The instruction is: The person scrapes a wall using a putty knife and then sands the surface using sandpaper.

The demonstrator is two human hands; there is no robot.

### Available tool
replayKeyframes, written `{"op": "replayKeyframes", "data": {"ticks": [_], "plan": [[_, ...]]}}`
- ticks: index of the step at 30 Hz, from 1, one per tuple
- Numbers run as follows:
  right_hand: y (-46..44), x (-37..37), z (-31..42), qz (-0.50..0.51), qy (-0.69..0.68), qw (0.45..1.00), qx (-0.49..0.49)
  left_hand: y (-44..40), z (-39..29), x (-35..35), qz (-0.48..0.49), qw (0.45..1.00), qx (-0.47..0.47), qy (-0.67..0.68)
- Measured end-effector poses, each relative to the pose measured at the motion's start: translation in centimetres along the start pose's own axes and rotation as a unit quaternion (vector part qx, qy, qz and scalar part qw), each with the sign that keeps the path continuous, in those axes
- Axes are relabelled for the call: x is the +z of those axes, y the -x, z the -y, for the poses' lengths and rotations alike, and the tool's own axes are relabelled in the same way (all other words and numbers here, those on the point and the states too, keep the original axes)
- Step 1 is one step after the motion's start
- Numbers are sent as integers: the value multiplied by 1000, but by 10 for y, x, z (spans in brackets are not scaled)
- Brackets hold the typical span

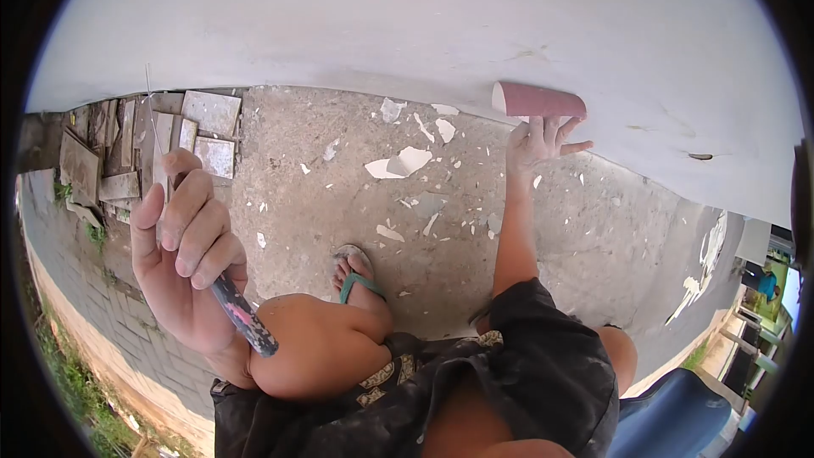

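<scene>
My left hand [191,246] is raised at the left, its fingers wrapped round the dark, paint-flecked handle of a putty knife [242,314]. The thin blade points up and shows almost edge-on. My right hand [534,148] reaches out to the white wall [381,25], its fingers on a curled piece of reddish sandpaper [543,100]. The sandpaper lies against the lower part of the wall, and its pale curved end faces left. Part of the grip is hidden behind the sandpaper.
White paint flakes [398,163] litter the concrete floor [297,170]. Broken tiles and boards [212,114] are piled at the left by the wall. My sandalled foot [356,276] is below me. A blue object [678,416] stands at lower right, with a distant person [767,286] beyond.
</scene>
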State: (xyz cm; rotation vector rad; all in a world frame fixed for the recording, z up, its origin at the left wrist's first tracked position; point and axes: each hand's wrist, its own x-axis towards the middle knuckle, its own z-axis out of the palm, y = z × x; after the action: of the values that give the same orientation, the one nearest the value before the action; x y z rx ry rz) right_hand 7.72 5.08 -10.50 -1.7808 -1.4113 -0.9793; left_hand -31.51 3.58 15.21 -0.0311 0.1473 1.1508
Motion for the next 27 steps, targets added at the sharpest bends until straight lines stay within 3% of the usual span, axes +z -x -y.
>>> {"op": "replayKeyframes", "data": {"ticks": [4,6,8,11,13,15,18,23,26,27], "plan": [[-11,-22,51,1,-49,976,210,-9,4,-2,-4,1000,-8,-14],[-21,-46,97,37,-109,968,221,-23,8,-3,-8,999,0,-48],[5,-57,122,100,-279,874,384,-35,10,-8,-16,994,38,-105],[-22,-83,113,-97,-341,754,553,-48,17,-19,-32,948,209,-238],[-26,-92,67,-166,-295,756,560,-50,26,-15,-7,949,174,-264],[-22,-88,17,-156,-256,763,573,-52,39,-8,-11,949,142,-280],[-40,-57,-32,-199,-322,756,534,-42,33,-13,28,957,47,-284],[-46,-8,-51,-244,-252,808,473,-13,27,-7,10,930,158,-333],[-59,-22,-37,-199,-285,779,523,-2,29,-3,-1,926,151,-346],[-54,-22,-37,-192,-257,805,499,1,32,0,-10,928,157,-338]]}}
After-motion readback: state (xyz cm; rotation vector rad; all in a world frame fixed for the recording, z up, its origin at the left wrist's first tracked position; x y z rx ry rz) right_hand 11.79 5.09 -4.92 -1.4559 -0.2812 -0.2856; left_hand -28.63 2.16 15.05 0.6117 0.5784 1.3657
